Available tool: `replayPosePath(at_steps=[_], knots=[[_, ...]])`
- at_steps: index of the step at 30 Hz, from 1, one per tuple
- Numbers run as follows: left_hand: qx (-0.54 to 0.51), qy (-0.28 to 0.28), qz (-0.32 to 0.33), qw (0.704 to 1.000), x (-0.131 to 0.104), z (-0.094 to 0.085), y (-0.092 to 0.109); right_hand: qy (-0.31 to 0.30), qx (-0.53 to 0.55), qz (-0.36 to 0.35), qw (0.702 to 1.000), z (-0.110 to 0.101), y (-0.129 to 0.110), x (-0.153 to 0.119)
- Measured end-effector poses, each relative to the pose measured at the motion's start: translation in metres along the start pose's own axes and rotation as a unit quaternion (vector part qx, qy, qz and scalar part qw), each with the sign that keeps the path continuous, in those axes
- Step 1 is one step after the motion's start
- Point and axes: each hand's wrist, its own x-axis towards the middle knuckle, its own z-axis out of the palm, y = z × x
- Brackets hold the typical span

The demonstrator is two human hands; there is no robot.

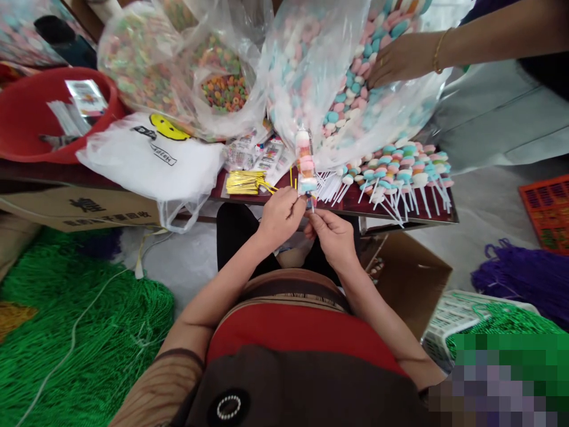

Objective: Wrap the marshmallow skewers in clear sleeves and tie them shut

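Note:
Upright in front of me is a candy skewer (305,157) in a clear wrapper, with pink, white, orange and blue pieces on a white stick. My left hand (282,214) is closed at the wrapper's lower end, its fingers pinched together. Just below and to the right, my right hand (331,234) pinches the stick end. Whether a tie is between my fingers I cannot make out. A bundle of yellow twist ties (244,182) lies left of the skewer. To the right, several unwrapped candy skewers (406,169) are piled with their sticks toward me.
Behind stand big clear bags of marshmallow candy (302,65) and ring candy (224,92). Another person's hand (393,59) reaches into the marshmallow bag. A red basin (26,112) and white plastic bag (133,160) are left. Green cords (89,320) cover the floor; a carton (404,273) stands right.

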Motion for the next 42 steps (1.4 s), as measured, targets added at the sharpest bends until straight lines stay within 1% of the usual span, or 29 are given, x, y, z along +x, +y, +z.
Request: replayPosePath(at_steps=[2,4,5,7,8,9,11,13,14,16,22,27,29,30,32,34,36,37,38,40,42], knots=[[0.072,0.008,0.041,0.997,-0.002,-0.002,0.0,0.028,-0.029,-0.031,0.999,0.0,0.002,0.002],[0.079,-0.009,0.047,0.996,-0.005,-0.005,0.002,0.045,-0.048,-0.054,0.996,0.0,0.004,0.003],[0.05,-0.022,0.032,0.998,-0.005,-0.008,0.003,0.047,-0.051,-0.06,0.996,0.0,0.004,0.003],[-0.066,-0.036,-0.031,0.997,-0.005,-0.014,0.004,0.047,-0.048,-0.062,0.996,0.0,0.002,0.002],[-0.141,-0.036,-0.069,0.987,-0.003,-0.016,0.004,0.045,-0.045,-0.061,0.996,-0.001,0.001,0.001],[-0.219,-0.037,-0.104,0.969,-0.001,-0.017,0.004,0.041,-0.041,-0.059,0.997,-0.001,-0.001,0.0],[-0.35,-0.053,-0.158,0.922,0.004,-0.015,0.003,0.028,-0.038,-0.057,0.997,0.0,-0.004,-0.002],[-0.431,-0.083,-0.191,0.878,0.007,-0.009,0.003,0.014,-0.043,-0.059,0.997,0.001,-0.006,-0.003],[-0.453,-0.095,-0.203,0.863,0.009,-0.006,0.004,0.008,-0.049,-0.059,0.997,0.002,-0.007,-0.004],[-0.472,-0.102,-0.22,0.848,0.009,-0.001,0.005,-0.003,-0.058,-0.056,0.997,0.003,-0.01,-0.005],[-0.494,-0.104,-0.229,0.832,0.005,0.002,0.005,-0.023,-0.041,-0.043,0.998,0.006,-0.012,-0.006],[-0.498,-0.094,-0.248,0.826,0.003,0.005,0.006,-0.014,-0.008,-0.034,0.999,0.008,-0.006,-0.003],[-0.51,-0.077,-0.245,0.821,0.003,0.006,0.007,-0.036,0.025,-0.014,0.999,0.006,-0.006,-0.002],[-0.52,-0.073,-0.242,0.816,0.004,0.005,0.007,-0.058,0.051,0.003,0.997,0.004,-0.007,-0.002],[-0.542,-0.087,-0.238,0.801,0.003,0.003,0.007,-0.115,0.119,0.049,0.985,0.0,-0.01,-0.001],[-0.559,-0.136,-0.242,0.781,0.003,0.001,0.006,-0.157,0.182,0.094,0.966,-0.003,-0.012,-0.001],[-0.566,-0.185,-0.25,0.764,0.002,0.0,0.006,-0.173,0.22,0.121,0.952,-0.004,-0.013,-0.001],[-0.565,-0.199,-0.254,0.759,0.002,0.0,0.006,-0.176,0.229,0.129,0.949,-0.003,-0.012,-0.002],[-0.563,-0.203,-0.256,0.759,0.002,0.0,0.006,-0.18,0.233,0.133,0.946,-0.003,-0.012,-0.002],[-0.556,-0.192,-0.258,0.766,0.003,-0.001,0.007,-0.181,0.234,0.134,0.946,-0.001,-0.01,-0.001],[-0.552,-0.17,-0.26,0.774,0.004,-0.002,0.008,-0.16,0.227,0.125,0.952,0.001,-0.008,0.0]])
